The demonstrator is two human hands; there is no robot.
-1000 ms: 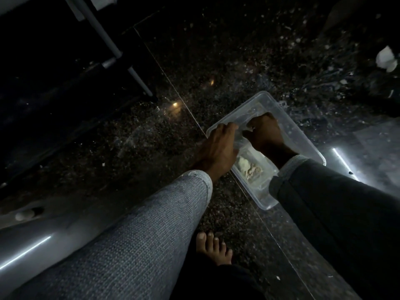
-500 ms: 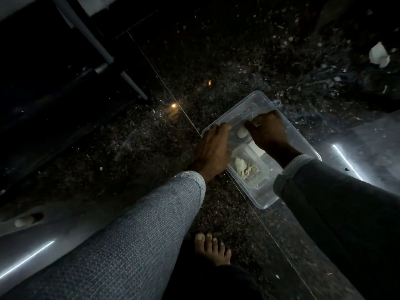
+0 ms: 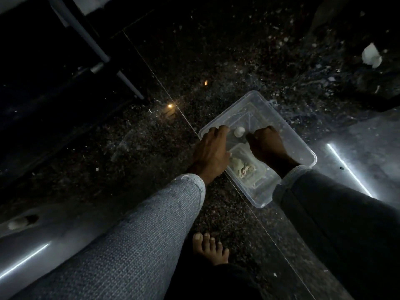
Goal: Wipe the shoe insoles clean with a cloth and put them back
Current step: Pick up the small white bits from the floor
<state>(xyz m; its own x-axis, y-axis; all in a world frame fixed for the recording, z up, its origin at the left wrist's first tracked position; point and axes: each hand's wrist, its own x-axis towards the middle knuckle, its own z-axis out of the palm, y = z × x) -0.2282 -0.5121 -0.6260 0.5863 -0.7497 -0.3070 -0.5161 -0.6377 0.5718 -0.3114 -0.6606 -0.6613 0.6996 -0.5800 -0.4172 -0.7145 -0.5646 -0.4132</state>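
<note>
A clear plastic tub [image 3: 260, 109] sits on the dark speckled floor. A crumpled pale cloth [image 3: 242, 168] lies in it, inside what looks like a smaller clear tray. My left hand [image 3: 211, 152] grips the tub's left rim, fingers curled over the edge. My right hand [image 3: 268, 148] reaches down inside the tub with its fingers curled. What they hold is hidden. A small white round thing [image 3: 239, 132] lies between the two hands. No insole or shoe shows in this dim view.
My bare foot [image 3: 211, 247] stands on the floor below the tub. A grey metal pipe [image 3: 91, 42] runs along the upper left. A white scrap [image 3: 371, 55] lies at the far right. Paler floor with bright light streaks [image 3: 350, 169] lies right of the tub.
My hands have drawn slightly apart inside the tub, and the small white round thing now shows between them. The right hand has slid a little toward me.
</note>
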